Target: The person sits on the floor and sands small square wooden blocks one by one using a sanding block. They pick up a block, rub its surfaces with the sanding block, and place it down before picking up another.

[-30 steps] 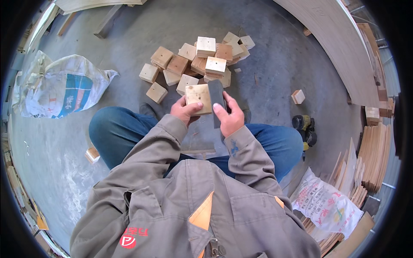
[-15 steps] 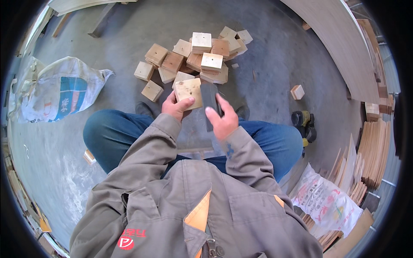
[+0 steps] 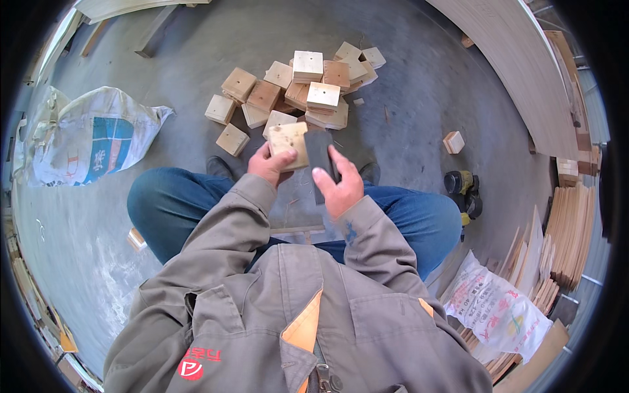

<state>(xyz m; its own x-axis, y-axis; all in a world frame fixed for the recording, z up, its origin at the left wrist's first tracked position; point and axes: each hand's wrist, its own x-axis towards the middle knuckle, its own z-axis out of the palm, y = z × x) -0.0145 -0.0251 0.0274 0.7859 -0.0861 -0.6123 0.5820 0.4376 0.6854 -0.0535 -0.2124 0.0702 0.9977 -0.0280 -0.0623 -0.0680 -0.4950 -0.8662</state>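
Our left hand [image 3: 267, 165] grips a square wooden block [image 3: 289, 144]; our right hand [image 3: 339, 185] presses a dark sanding pad [image 3: 319, 154] against its right edge, rejoined since earlier. Bare concrete floor [image 3: 406, 98] lies beyond.

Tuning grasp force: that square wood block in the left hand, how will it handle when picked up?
The wood block looks rigid and probably light: the left hand holds it by one edge. Flat faces suggest no rolling. Bare, pale wood likely gives decent grip.
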